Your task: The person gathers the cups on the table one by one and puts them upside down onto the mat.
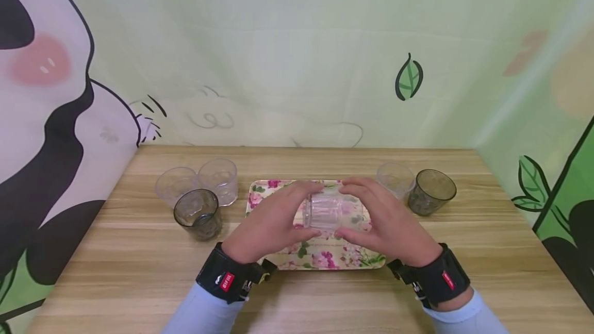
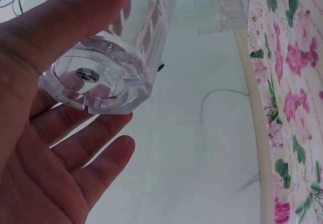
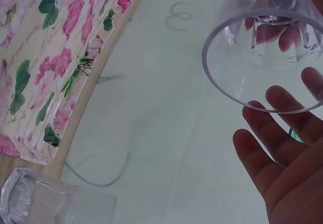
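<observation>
Over the floral tray (image 1: pixel 287 261), a clear tumbler (image 1: pixel 324 213) lies on its side in the air between my two hands. My left hand (image 1: pixel 274 223) holds its base end, thumb across the near side and fingers behind. At the mouth end, my right hand (image 1: pixel 392 223) curves its thumb and fingers around the tumbler. The left wrist view shows the thick faceted base (image 2: pixel 136 80) with a small dark round sticker. In the right wrist view the wide round rim (image 3: pixel 209 77) faces the camera, with right fingertips (image 3: pixel 255 113) at its edge.
Left of the tray stand two clear tumblers (image 1: pixel 224 187) (image 1: pixel 169 184) and a smoky grey one (image 1: pixel 204 223). To its right are another clear tumbler (image 1: pixel 394 179) and another grey one (image 1: pixel 429 197). A printed cloth backdrop (image 1: pixel 297 76) rises behind the wooden table (image 1: pixel 139 272).
</observation>
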Motion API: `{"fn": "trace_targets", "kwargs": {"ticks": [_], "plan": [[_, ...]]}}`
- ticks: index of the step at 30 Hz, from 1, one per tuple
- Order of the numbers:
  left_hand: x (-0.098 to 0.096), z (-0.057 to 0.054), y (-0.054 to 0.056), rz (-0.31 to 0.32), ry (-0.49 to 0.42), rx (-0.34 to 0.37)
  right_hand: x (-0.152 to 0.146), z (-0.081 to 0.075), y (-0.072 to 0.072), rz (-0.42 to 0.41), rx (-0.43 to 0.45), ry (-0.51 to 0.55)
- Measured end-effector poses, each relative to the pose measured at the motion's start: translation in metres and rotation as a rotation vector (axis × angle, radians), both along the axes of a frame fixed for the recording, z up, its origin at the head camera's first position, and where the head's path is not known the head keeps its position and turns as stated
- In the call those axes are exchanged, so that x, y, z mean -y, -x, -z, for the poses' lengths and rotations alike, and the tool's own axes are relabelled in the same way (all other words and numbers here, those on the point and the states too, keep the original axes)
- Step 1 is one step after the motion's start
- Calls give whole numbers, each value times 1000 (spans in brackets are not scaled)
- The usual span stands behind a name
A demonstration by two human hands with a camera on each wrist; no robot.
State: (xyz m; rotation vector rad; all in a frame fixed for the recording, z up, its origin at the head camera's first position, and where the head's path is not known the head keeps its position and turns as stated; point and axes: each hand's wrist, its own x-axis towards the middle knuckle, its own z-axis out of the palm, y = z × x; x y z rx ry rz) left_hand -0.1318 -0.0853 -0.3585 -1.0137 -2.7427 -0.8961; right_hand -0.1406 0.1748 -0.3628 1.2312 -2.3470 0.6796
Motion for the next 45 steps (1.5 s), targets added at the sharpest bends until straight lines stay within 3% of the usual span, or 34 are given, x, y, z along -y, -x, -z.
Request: {"fn": "trace_targets", "kwargs": {"ticks": [10,15,27,36,45], "plan": [[2,-2,1,3,-33,-58,-2,2,1,29,35,-26],[2,-2,1,17,-57,-116,-3,3,1,40,24,-26],[3,-5,1,50,-120,-176,0,3,3,71,-4,-28],[4,-3,4,1,-100,-314,1,-5,1,157,-48,-32],[5,-2,4,-25,-73,-336,1,-10,0,208,-5,-49]]}}
